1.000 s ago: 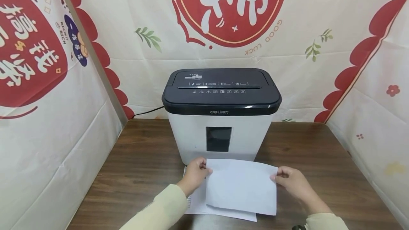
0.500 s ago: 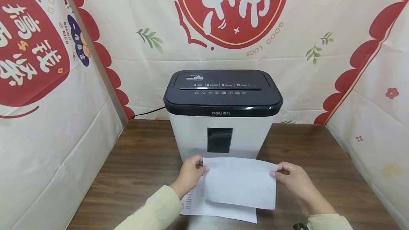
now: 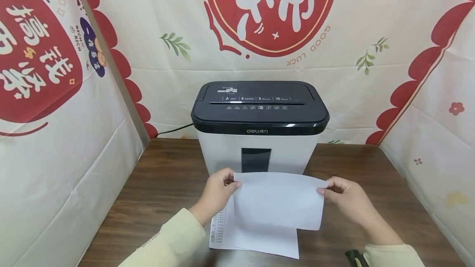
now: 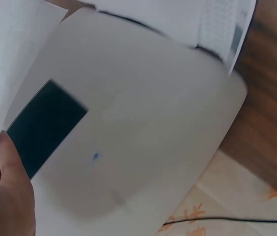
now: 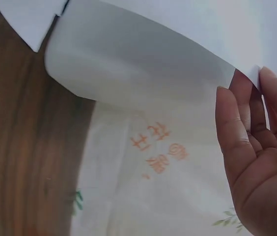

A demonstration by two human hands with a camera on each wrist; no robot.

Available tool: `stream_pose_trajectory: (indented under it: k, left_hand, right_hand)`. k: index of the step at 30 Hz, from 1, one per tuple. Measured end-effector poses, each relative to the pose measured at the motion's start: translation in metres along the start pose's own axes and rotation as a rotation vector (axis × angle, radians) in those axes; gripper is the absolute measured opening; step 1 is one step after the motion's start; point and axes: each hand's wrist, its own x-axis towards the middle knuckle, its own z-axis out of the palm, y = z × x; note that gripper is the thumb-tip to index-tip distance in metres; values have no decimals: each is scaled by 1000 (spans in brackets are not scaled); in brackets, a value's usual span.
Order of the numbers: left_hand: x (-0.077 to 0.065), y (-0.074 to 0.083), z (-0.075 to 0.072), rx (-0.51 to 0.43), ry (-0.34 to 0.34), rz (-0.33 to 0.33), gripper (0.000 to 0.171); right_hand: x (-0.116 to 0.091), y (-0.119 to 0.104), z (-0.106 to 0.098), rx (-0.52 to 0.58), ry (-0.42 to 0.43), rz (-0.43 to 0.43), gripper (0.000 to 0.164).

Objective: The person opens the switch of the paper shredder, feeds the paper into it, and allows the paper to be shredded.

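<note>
White paper sheet [image 3: 278,201], gently bowed

Shredder [image 3: 260,127]: white body [image 3: 222,151], black lid [image 3: 259,114] with white print, dark window [image 3: 256,160]. Held sheet [image 3: 278,201]: plain white. Lower sheet [image 3: 259,239]: white, grey printed rows. Bench [image 3: 163,176]: brown wood grain. Backdrop [image 3: 167,90]: cream, red scallops [image 3: 120,64] and disc [image 3: 274,24], green leaves [image 3: 176,44]. Sleeves [image 3: 178,238]: pale yellow.

I count my two hands [image 3: 215,195] [image 3: 352,201], one held sheet [image 3: 278,201], one shredder [image 3: 259,112], one cord [image 3: 174,129], one tabletop [image 3: 159,184]; lower paper [image 3: 259,240], number unclear.
</note>
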Motion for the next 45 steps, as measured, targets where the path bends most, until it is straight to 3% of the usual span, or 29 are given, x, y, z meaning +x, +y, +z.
stream_pose_trajectory:
  k: [17, 28, 35, 45]
  left_hand:
    - [4, 36, -31, 25, 55, 74, 4]
    - [8, 70, -56, 11, 122, 142, 10]
    - [9, 87, -71, 20, 133, 162, 7]
    - [17, 121, -92, 3, 165, 235, 6]
  right_hand:
    - [6, -33, -23, 1, 105, -115, 13]
    - [7, -64, -49, 40, 190, -247, 2]
    - [14, -81, -64, 32, 210, -286, 7]
    - [23, -106, -82, 244, 252, -376, 12]
